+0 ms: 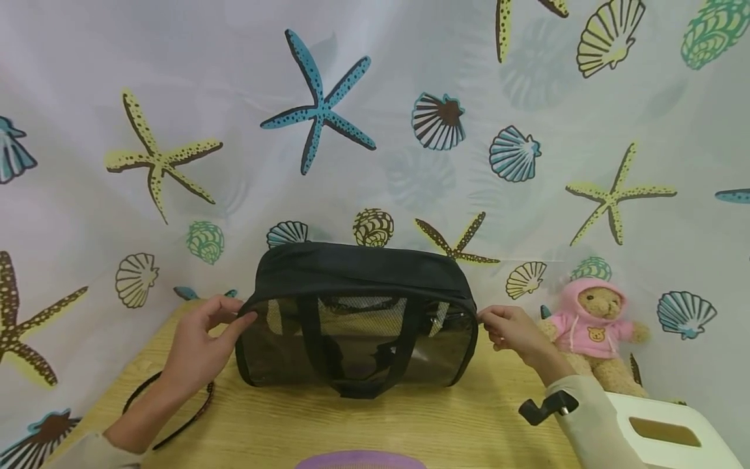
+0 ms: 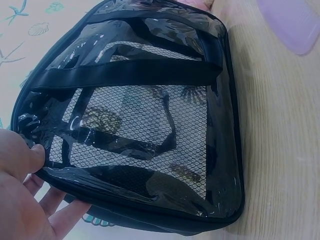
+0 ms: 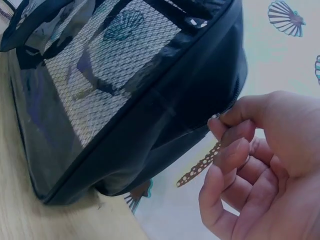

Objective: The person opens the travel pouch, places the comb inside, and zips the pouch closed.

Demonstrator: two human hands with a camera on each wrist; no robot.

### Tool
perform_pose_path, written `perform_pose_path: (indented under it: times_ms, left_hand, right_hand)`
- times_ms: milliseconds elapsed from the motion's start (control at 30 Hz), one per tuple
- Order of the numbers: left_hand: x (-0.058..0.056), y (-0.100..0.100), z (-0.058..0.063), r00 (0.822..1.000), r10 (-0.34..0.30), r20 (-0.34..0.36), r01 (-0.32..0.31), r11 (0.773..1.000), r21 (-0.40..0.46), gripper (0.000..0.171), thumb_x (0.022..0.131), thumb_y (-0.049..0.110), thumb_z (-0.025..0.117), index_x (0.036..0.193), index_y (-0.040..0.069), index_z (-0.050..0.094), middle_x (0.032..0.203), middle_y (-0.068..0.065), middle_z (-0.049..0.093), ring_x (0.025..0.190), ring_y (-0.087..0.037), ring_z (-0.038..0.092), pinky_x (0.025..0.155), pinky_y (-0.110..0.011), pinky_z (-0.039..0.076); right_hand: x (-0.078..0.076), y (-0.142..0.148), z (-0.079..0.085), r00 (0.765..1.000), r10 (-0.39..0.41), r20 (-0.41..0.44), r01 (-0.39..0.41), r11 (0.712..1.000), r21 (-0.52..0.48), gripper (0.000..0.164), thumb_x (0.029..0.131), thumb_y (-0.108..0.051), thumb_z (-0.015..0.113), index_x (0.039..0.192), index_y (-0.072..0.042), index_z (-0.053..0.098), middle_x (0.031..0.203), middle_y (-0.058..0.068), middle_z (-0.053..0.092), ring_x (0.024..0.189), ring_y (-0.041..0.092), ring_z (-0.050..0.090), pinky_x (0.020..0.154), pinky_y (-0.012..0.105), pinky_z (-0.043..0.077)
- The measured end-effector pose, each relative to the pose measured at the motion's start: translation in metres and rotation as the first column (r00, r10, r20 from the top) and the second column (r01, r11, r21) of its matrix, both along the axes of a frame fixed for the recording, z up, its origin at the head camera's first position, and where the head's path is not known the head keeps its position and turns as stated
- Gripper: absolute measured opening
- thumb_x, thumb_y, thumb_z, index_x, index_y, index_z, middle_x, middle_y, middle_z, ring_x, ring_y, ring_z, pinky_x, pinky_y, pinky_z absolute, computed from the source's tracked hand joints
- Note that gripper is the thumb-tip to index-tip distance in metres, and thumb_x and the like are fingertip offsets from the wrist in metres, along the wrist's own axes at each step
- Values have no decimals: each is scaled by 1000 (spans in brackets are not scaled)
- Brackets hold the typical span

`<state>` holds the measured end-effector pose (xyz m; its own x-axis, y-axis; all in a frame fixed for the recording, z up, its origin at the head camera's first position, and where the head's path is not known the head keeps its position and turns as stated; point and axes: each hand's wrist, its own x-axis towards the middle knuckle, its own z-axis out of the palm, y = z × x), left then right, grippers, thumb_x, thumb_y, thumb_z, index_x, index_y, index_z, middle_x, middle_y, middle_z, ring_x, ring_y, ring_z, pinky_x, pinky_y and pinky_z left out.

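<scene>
And here's the clear-fronted black bag [image 1: 359, 319], upright at the middle of the wooden worktop [image 1: 469, 423], with a hand at each end! The left hand [image 1: 202, 345] has its grip firmly on the upper corner, thumb on the clear front, fingers round behind the piped edge. Over on the other side, the right hand [image 1: 515, 332] has its grip pinched tight, thumb and forefinger together at the bag's end, right by the zip [image 3: 237, 92]; whatever small piece sits between those fingertips is mostly hidden.

Look at that front: a black carry strap [image 1: 412, 332] loops down across it, and mesh [image 2: 135, 120] shows through the clear panel. Beside the left forearm, a thin dark headband [image 1: 196, 417] lies on the wood. Out right, a teddy bear [image 1: 597, 335] in a pink hoodie sits near a white slotted box [image 1: 662, 404], with a black bracket [image 1: 547, 409] at the right sleeve [image 1: 597, 417]. Purple-rimmed something [image 1: 360, 458] peeks in at the bottom, and behind it all hangs a white starfish-and-shell curtain [image 1: 404, 195]!
</scene>
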<state>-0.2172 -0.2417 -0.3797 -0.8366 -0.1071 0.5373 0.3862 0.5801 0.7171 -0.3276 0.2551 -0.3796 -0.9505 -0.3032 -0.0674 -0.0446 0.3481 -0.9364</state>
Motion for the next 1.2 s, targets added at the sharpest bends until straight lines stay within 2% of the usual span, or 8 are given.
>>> perform_pose_path:
  times_ms: [200, 400, 633, 767, 900, 1100, 1200]
  left_hand:
    - [3, 1, 0, 1000, 1, -3, -1, 1000, 7, 17, 99, 16, 70, 109, 2, 69, 120, -9, 64, 93, 18, 55, 69, -16, 55]
    - [2, 2, -1, 999, -2, -35, 2, 1000, 5, 14, 98, 13, 72, 106, 3, 69, 112, 9, 62, 92, 16, 57, 73, -12, 53]
    - [1, 4, 1, 999, -13, -32, 13, 1000, -10, 12, 99, 13, 70, 106, 3, 69, 117, -10, 67, 91, 16, 57, 75, -14, 51]
    - [1, 3, 0, 1000, 2, -30, -3, 1000, -26, 12, 98, 14, 71, 104, 5, 70, 113, 0, 67, 90, 16, 58, 80, -12, 49]
    - [1, 2, -1, 1000, -3, -28, 2, 1000, -17, 12, 98, 15, 71, 105, 5, 69, 112, 6, 64, 90, 15, 58, 78, -11, 49]
    - [1, 3, -1, 1000, -8, -4, 8, 1000, -2, 16, 100, 17, 69, 108, 3, 67, 120, -7, 64, 92, 16, 55, 71, -17, 53]
    - [3, 1, -2, 1000, 1, 21, -2, 1000, 6, 19, 101, 19, 67, 110, 2, 66, 125, -11, 63, 93, 17, 54, 73, -16, 52]
  right_hand:
    - [3, 3, 9, 1000, 0, -11, 0, 1000, -17, 24, 107, -21, 49, 103, -6, 68, 67, -7, 41, 57, 9, 36, 58, 25, 39]
    - [6, 4, 15, 1000, 21, -18, -21, 1000, -2, 25, 109, -22, 47, 102, -9, 67, 65, -8, 41, 57, 8, 35, 59, 25, 39]
    - [9, 2, 24, 999, 22, -47, -21, 1000, 19, 25, 108, -20, 48, 103, -4, 66, 64, -8, 40, 58, 8, 36, 60, 26, 42]
    - [10, -1, 32, 998, 27, -54, -25, 999, 36, 25, 108, -20, 48, 105, -3, 66, 65, -7, 41, 58, 8, 36, 62, 27, 43]
    - [10, -4, 38, 998, 41, -54, -39, 999, 36, 25, 108, -19, 47, 105, -5, 67, 64, -7, 42, 56, 8, 36, 62, 27, 43]
    - [5, -6, 48, 993, 80, -83, -74, 995, 66, 26, 108, -18, 46, 101, -6, 69, 61, -6, 42, 55, 9, 35, 62, 28, 42]
    - [1, -9, 54, 990, 114, -82, -109, 992, 70, 26, 108, -19, 47, 100, -6, 68, 63, -5, 41, 54, 10, 34, 63, 29, 42]
